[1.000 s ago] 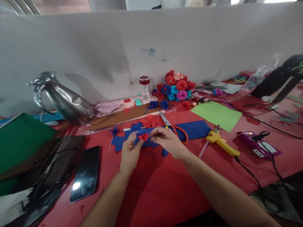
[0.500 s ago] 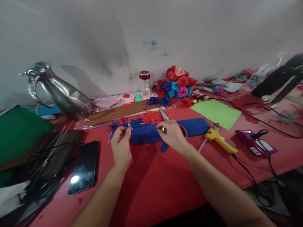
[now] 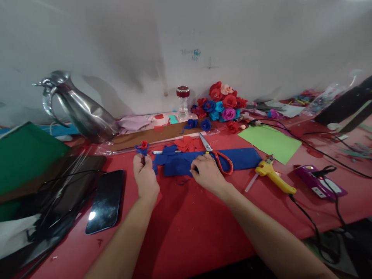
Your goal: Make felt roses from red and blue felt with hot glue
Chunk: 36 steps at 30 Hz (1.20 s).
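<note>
My left hand (image 3: 145,176) pinches the base of a small flower (image 3: 143,146) with a red centre and blue petals, which stands upright above the fingers. My right hand (image 3: 207,170) is closed over the long blue paper strip (image 3: 244,158), its fingertips curled down; a small yellow and dark item shows partly at the fingers. Scissors with orange handles (image 3: 223,159) lie across the strip just beyond the right hand. Between the hands are blue paper scraps (image 3: 168,150) and a white stick (image 3: 158,152). Red paper scraps (image 3: 188,144) lie behind the strip.
A phone (image 3: 106,201) and metal jug (image 3: 84,112) are at left. A red-lidded jar (image 3: 183,102) and paper flowers (image 3: 222,104) stand at the back. Green paper (image 3: 270,141), a yellow glue gun (image 3: 274,178) and a purple power socket (image 3: 319,182) lie at right, with cables.
The red and blue flower has come up into my left hand, which has turned and moved slightly left. My right hand has shifted a little, uncovering the scissors' handles. The view has shifted slightly.
</note>
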### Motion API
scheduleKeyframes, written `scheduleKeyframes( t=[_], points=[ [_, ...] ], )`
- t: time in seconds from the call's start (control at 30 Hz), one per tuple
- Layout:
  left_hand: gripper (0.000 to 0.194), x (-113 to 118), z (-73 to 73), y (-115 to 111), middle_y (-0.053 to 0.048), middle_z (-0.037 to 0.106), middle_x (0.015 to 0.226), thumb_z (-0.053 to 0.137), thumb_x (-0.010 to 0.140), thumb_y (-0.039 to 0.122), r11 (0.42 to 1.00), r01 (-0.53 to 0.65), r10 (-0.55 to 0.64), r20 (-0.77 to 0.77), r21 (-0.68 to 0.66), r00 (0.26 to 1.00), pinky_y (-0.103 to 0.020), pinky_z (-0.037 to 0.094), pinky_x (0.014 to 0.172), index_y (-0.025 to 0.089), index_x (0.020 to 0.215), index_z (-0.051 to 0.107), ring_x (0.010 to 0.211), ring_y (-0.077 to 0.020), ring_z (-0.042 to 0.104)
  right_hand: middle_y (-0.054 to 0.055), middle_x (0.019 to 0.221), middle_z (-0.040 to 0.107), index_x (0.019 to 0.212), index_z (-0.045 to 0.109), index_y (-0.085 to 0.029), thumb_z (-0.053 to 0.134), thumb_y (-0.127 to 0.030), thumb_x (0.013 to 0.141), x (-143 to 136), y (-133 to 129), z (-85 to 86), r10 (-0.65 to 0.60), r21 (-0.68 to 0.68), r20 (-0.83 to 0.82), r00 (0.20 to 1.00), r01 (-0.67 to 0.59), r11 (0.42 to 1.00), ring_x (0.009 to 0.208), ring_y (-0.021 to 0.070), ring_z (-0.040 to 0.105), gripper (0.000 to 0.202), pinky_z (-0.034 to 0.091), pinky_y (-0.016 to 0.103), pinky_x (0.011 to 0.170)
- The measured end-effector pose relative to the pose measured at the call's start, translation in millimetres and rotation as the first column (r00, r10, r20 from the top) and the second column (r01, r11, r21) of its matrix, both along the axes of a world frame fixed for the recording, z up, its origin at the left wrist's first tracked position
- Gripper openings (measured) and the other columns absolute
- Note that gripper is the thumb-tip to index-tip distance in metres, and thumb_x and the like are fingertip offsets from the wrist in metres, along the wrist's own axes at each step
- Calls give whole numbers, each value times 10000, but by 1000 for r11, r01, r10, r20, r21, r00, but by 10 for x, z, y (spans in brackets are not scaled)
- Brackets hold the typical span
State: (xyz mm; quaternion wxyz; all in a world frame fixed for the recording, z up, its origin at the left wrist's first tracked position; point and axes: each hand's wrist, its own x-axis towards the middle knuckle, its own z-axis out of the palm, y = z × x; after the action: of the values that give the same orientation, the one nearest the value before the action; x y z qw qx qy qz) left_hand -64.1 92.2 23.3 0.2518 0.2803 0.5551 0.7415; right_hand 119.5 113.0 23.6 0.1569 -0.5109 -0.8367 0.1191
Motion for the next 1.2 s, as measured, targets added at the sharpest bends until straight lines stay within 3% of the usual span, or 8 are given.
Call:
scheduleKeyframes(
  t=[0.1, 0.23, 0.4, 0.67, 0.83, 0.97, 1.1, 1.2],
  points=[
    [121, -36, 12, 24, 79, 396, 603, 595, 763, 178, 998, -54, 53, 27, 27, 998, -223, 303, 545, 200, 691, 501, 544, -85, 330, 79, 912, 714, 813, 690, -185, 593, -115, 815, -2, 8, -16, 1, 32, -46, 999, 1, 999, 921, 250, 558, 120, 396, 385, 878],
    [138, -76, 40, 76, 63, 535, 684, 696, 660, 192, 988, -96, 85, 98, 121, 992, -229, 419, 679, 199, 726, 575, 649, -89, 494, 73, 906, 716, 827, 685, -195, 586, -93, 807, -12, -7, -38, 23, 99, -169, 985, -6, 995, 915, 242, 559, 144, 405, 370, 855],
    [130, -240, 31, 152, 43, 578, 647, 706, 630, 258, 983, -181, 175, 128, 42, 976, -297, 466, 725, 182, 698, 625, 674, -133, 558, 62, 889, 726, 823, 704, -199, 583, -99, 816, -142, -61, -30, 96, 131, -243, 965, -65, 989, 909, 238, 562, 157, 407, 375, 855],
    [152, -413, 87, 171, 80, 467, 556, 671, 654, 265, 952, -303, 290, 181, 50, 940, -258, 396, 621, 171, 622, 556, 570, -90, 438, 99, 1058, 695, 982, 715, -182, 580, -230, 850, -874, -143, 148, 299, 68, 79, 951, -305, 950, 1077, 282, 492, 195, 379, 419, 900],
    [162, -437, 122, 154, 78, 453, 544, 658, 681, 280, 960, -269, 246, 229, 74, 942, -250, 378, 595, 175, 623, 550, 551, -89, 425, 142, 1035, 686, 913, 682, -145, 519, -162, 850, -1099, -119, 70, 251, 38, 144, 957, -259, 965, 1043, 287, 508, 175, 372, 434, 856],
    [183, -420, 130, 137, 72, 447, 531, 686, 682, 308, 982, -176, 156, 231, 68, 960, -239, 327, 548, 168, 619, 587, 524, -82, 389, 81, 923, 696, 776, 631, -189, 539, -169, 813, -938, -43, 65, 100, -25, -227, 969, -108, 994, 968, 246, 544, 101, 391, 400, 852],
    [311, -304, 155, 82, 28, 529, 559, 736, 677, 456, 990, 140, -130, 226, -27, 965, -256, 315, 522, 163, 637, 639, 495, -90, 394, 16, 736, 649, 758, 586, -207, 572, -328, 787, -637, 34, 132, -117, -317, -681, 723, -148, 937, 720, 176, 565, 124, 444, 317, 709],
    [432, -155, 175, 20, 60, 421, 452, 773, 614, 568, 890, 443, -401, 278, -106, 873, -254, 283, 469, 175, 561, 602, 419, -75, 317, 10, 700, 635, 736, 588, -207, 681, -431, 688, -450, 49, 151, -276, -453, -794, 541, -226, 862, 683, 167, 582, 247, 453, 294, 668]
  ],
)
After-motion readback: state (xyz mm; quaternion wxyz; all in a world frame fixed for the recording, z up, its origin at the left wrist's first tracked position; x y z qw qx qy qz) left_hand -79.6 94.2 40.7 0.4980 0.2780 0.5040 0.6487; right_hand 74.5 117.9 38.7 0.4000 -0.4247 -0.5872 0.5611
